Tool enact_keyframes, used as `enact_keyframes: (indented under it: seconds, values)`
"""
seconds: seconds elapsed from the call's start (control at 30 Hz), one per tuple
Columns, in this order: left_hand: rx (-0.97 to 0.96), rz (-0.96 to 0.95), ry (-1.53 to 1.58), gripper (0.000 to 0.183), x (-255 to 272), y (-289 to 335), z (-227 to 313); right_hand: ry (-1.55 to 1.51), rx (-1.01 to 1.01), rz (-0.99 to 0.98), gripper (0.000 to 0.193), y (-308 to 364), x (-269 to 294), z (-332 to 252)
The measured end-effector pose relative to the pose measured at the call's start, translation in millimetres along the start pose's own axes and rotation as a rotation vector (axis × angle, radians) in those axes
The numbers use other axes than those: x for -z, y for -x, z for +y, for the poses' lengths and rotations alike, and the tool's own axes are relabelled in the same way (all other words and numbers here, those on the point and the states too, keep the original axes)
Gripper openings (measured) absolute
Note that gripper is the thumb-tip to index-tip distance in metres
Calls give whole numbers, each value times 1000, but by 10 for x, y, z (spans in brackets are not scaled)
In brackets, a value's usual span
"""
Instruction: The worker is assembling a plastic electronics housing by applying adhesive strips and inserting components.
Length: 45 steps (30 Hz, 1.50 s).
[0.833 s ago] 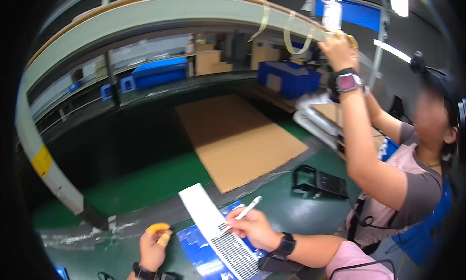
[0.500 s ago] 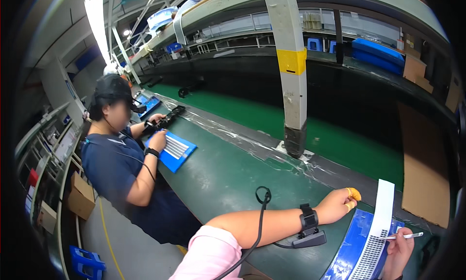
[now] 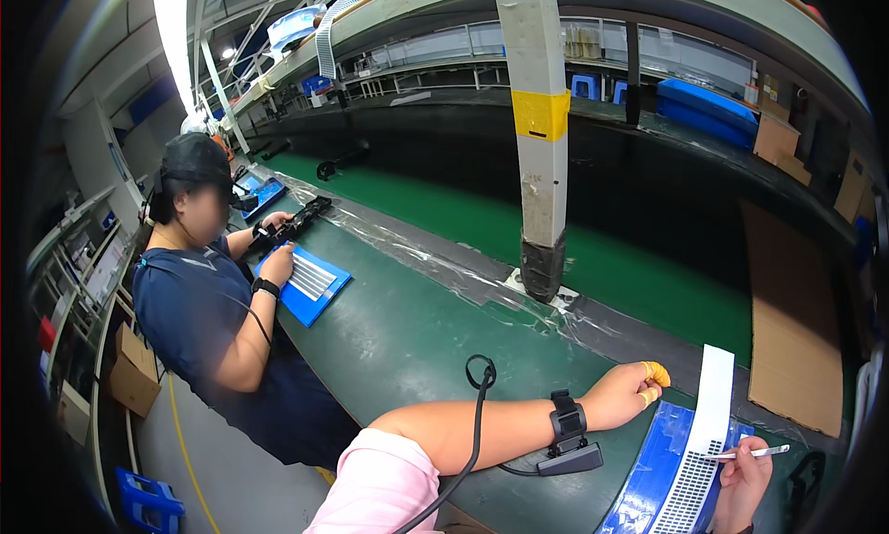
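Note:
In my right hand (image 3: 744, 488) is a slim pair of tweezers (image 3: 767, 452), pinched between thumb and fingers. Its tip reaches over a long white strip (image 3: 711, 395) at the edge of rows of small black pieces (image 3: 693, 478). The strip lies lengthwise on a shiny blue board (image 3: 659, 451) at the lower right. My left hand (image 3: 625, 393) is beyond the board's upper left corner, with yellow covers on some fingertips. Its fingers are curled together; whatever they may hold is too small to make out.
A co-worker (image 3: 208, 284) at the left handles a black device (image 3: 294, 221) beside a blue board with pale strips (image 3: 313, 284). A white post (image 3: 540, 191) rises from the green bench (image 3: 407, 339). Cardboard (image 3: 792, 330) lies at the right. A black cable (image 3: 480, 423) loops by my left forearm.
The whole view has swung slightly to the right. My right hand's tweezers have moved a little left over the strip. My left hand keeps about the same place beside the board.

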<state>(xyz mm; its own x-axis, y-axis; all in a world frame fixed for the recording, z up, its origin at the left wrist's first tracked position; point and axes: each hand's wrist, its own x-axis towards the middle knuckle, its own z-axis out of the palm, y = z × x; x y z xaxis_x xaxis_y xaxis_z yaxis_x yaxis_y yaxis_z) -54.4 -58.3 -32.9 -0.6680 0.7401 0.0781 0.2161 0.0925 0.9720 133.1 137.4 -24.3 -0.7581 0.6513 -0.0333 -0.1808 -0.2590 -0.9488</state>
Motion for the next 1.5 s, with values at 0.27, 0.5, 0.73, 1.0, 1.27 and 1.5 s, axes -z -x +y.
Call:
enact_keyframes:
  seconds: [0.27,0.5,0.73,1.0,1.27,1.5]
  values:
    - [32,-10,19,20,-13,-1,-49,15,13,-29,5,9,-26,-18]
    - [12,-16,50,20,-33,-21,-91,28,27,-13,6,42,-50,-55]
    - [39,-12,17,21,-12,-20,-80,3,4,-8,5,23,-78,-61]
    - [64,-14,11,20,-10,-39,-57,-8,-26,-18,6,4,-55,-32]
    - [59,-24,-11,20,-26,-2,-47,-23,-51,-45,7,46,-50,-58]
    - [41,-29,64,19,-76,-35,-138,-21,-55,-19,11,95,-52,-90]
